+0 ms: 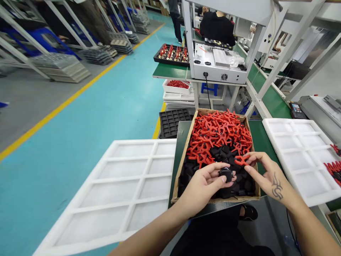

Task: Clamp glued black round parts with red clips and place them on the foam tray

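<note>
My left hand (210,181) holds a small, glossy black rounded-square part (226,173) between thumb and fingers, over the near half of a cardboard box (183,161). To its right, my right hand (259,169) pinches a red plastic spring clamp (241,160) by its handle end, with the jaws pointing left toward the black part. The clamp and the black part are apart. Inside the box, a heap of red clamps (218,129) fills the far side, and matte black pieces (190,174) fill the near side.
A white divided tray (130,188) lies left of the box. Another white tray (301,156) stands at right, with red clamps in its right-hand cells. Beyond are a black tray (174,121), a white machine (220,64), and a seated person in black (217,26).
</note>
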Demonstrator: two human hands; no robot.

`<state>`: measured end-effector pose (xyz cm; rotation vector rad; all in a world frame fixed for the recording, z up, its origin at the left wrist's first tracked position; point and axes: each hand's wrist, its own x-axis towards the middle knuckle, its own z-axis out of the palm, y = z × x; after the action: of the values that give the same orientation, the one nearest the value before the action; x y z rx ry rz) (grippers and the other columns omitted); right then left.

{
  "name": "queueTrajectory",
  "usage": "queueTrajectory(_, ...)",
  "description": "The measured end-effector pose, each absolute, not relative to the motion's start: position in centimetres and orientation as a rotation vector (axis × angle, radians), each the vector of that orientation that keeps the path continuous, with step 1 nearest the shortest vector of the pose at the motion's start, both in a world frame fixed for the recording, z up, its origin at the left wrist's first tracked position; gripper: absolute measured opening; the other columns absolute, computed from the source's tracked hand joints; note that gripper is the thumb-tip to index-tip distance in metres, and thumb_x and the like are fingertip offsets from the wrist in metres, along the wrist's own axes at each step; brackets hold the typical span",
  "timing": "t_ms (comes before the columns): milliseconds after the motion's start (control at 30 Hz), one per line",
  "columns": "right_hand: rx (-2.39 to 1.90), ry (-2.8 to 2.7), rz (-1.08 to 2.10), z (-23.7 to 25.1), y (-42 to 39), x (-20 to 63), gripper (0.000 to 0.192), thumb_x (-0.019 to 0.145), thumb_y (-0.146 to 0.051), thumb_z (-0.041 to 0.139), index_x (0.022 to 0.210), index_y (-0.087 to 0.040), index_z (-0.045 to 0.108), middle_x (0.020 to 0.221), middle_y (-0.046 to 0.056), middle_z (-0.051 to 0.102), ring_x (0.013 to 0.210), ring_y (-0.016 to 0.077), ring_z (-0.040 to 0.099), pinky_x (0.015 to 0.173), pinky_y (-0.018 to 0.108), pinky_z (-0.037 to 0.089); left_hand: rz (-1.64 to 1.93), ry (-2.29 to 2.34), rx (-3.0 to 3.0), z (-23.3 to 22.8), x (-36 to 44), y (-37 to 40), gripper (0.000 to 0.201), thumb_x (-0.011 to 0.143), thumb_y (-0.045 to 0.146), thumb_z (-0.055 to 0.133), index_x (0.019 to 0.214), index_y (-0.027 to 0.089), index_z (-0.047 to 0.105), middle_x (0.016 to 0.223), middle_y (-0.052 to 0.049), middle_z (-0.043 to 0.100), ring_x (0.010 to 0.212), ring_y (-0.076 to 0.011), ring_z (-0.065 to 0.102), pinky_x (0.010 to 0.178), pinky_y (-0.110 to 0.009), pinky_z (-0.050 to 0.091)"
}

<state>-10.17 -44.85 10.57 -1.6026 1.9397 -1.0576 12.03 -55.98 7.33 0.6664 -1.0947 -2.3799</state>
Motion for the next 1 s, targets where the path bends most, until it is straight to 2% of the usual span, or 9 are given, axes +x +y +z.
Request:
queueTrajectory(100,-1.543,1.981,-1.077,11.2,-42.9,-9.5,0.030,0.102,-0.039,0.072,0.128,-0.024,0.072,0.112,0.010,0.078,0.092,0.0225,0.075,0.083,0.035,0.065,-2.389,-1.076,0.660,7.1,12.0,-56.0,0.045,0.084,0.038,0.093,0.120,0.015,0.078,0.116,-0.014,0.085,0.115,-0.0358,0.080,0.106,-0.053,0.064)
queueTrajectory(267,-1.438,1.990,-1.117,11.3,-41.3,-8.9,0.024,0.098,-0.041,0.077,0.113,-0.025,0.086,0.112,0.010,0.083,0.082,0.0218,0.077,0.072,0.032,0.066,-2.382,-1.113,0.642,7.0,12.0,-56.0,0.039,0.087,0.033,0.091,0.120,0.016,0.080,0.119,-0.013,0.084,0.113,-0.0327,0.079,0.105,-0.052,0.065)
queueTrajectory(433,-1.229,1.957,-1.101,10.8,-41.5,-8.4,0.025,0.095,-0.044,0.078,0.106,-0.024,0.088,0.089,0.006,0.082,0.067,0.0184,0.073,0.060,0.027,0.060,-2.365,-1.160,0.625,7.1,12.1,-56.0,0.038,0.087,0.032,0.090,0.121,0.018,0.081,0.120,-0.012,0.083,0.112,-0.0302,0.079,0.104,-0.049,0.066)
queueTrajectory(833,-1.024,1.866,-1.113,10.3,-42.0,-7.9,0.035,0.092,-0.052,0.080,0.107,-0.021,0.088,0.080,0.005,0.079,0.067,0.0194,0.072,0.061,0.029,0.060,-2.353,-1.261,0.622,6.9,12.2,-55.9,0.039,0.091,0.035,0.087,0.126,0.020,0.080,0.128,-0.011,0.082,0.111,-0.0289,0.081,0.106,-0.045,0.065)
queueTrajectory(1000,-1.055,1.884,-1.099,10.3,-42.1,-7.6,0.035,0.092,-0.051,0.080,0.107,-0.021,0.088,0.083,0.006,0.080,0.068,0.0198,0.072,0.060,0.029,0.059,-2.354,-1.281,0.636,6.9,12.1,-56.0,0.039,0.089,0.034,0.088,0.124,0.021,0.081,0.128,-0.010,0.082,0.110,-0.0281,0.081,0.105,-0.042,0.065)
